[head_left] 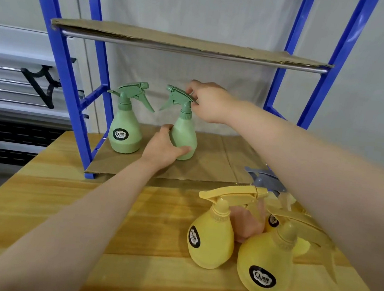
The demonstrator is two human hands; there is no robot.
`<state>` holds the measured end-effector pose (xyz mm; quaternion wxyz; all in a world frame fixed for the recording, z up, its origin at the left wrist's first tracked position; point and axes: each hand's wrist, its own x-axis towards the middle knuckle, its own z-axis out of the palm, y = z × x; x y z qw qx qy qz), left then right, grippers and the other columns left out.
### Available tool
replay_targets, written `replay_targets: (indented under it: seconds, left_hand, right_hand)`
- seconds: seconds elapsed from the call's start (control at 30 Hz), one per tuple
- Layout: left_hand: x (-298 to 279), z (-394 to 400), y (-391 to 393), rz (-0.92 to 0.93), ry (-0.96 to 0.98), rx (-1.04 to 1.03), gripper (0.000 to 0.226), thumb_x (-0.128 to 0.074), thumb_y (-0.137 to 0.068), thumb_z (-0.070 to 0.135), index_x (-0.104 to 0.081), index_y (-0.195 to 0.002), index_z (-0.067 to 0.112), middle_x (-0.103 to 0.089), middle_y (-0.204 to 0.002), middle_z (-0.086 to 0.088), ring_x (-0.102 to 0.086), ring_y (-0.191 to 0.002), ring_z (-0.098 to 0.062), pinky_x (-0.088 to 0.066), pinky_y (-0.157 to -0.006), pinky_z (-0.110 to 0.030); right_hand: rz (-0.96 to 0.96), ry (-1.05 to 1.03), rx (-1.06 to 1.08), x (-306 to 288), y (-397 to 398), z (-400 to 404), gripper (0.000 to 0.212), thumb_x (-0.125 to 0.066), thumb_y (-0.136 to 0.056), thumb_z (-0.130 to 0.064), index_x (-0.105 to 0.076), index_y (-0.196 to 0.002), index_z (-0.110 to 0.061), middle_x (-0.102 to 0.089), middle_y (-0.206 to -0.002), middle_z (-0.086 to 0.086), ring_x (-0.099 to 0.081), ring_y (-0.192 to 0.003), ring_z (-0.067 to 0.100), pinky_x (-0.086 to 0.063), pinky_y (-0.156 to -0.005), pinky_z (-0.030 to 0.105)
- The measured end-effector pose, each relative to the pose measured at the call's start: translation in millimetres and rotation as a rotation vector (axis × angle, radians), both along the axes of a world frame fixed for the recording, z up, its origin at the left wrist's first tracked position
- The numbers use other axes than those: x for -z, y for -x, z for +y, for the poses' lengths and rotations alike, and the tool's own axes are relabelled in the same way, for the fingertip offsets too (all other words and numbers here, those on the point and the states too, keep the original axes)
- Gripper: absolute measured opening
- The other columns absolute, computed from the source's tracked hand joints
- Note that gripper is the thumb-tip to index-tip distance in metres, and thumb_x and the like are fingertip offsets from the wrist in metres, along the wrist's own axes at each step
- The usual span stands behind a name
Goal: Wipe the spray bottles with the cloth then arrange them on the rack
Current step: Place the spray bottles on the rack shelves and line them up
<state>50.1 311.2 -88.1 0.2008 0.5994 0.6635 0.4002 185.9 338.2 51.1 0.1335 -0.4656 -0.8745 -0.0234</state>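
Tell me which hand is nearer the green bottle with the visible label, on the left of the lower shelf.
Left. The left hand holds the base of the neighbouring green bottle, just right of the labelled bottle. The right hand pinches that neighbour's sprayer head, farther right and higher.

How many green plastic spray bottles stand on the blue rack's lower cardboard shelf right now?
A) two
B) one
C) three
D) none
A: one green plastic spray bottle stands free at the left, and a second green spray bottle beside it is held by the left hand and the right hand.
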Motion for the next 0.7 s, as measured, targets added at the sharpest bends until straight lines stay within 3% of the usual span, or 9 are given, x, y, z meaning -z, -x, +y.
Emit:
replay_targets:
  seconds: [0.3, 0.43, 0.53, 0.7]
  left_hand:
    - [-0.9, -9.7, -0.6, 0.020, 0.098, 0.006, 0.091, -0.079, -0.074, 0.044, -0.030, -0.144, 0.013, -0.046, -0.139, -0.011, -0.046, -0.128, -0.029, -0.039, -0.105, -0.041]
    - [0.0, -26.1, 6.0, 0.044, 0.116, -0.024, 0.096, -0.077, -0.075, 0.046, -0.026, -0.147, 0.010, -0.039, -0.145, -0.013, -0.040, -0.134, -0.028, -0.035, -0.109, -0.041]
    - [0.6, -44.4, 10.6, 0.052, 0.055, -0.057, 0.080, -0.074, -0.080, 0.043, -0.034, -0.143, 0.013, -0.044, -0.140, -0.010, -0.045, -0.128, -0.026, -0.038, -0.106, -0.039]
    - [-2.6, -73.7, 4.9, 0.041, -0.090, 0.044, 0.043, -0.070, -0.086, 0.031, -0.054, -0.124, 0.017, -0.060, -0.112, 0.002, -0.055, -0.101, -0.012, -0.045, -0.090, -0.026]
  right_hand:
    - [-0.101, 0.111, 0.029, -10.4, -14.9, -18.8, 0.050, -0.050, -0.097, -0.024, -0.038, -0.143, -0.012, -0.051, -0.141, 0.010, -0.050, -0.125, 0.029, -0.043, -0.099, 0.032]
    - [-0.110, 0.077, 0.024, -14.0, -34.9, -38.5, 0.044, -0.051, -0.097, -0.023, -0.044, -0.139, -0.012, -0.051, -0.139, 0.009, -0.050, -0.124, 0.026, -0.038, -0.096, 0.029]
    - [-0.111, 0.097, 0.033, -15.2, -53.2, -55.8, 0.036, -0.051, -0.096, -0.023, -0.052, -0.131, -0.013, -0.058, -0.129, 0.005, -0.054, -0.114, 0.023, -0.038, -0.085, 0.024]
    - [-0.106, 0.129, 0.056, -19.0, -80.9, -90.9, 0.023, -0.054, -0.097, -0.025, -0.064, -0.115, -0.015, -0.065, -0.113, 0.000, -0.055, -0.096, 0.015, -0.039, -0.079, 0.023]
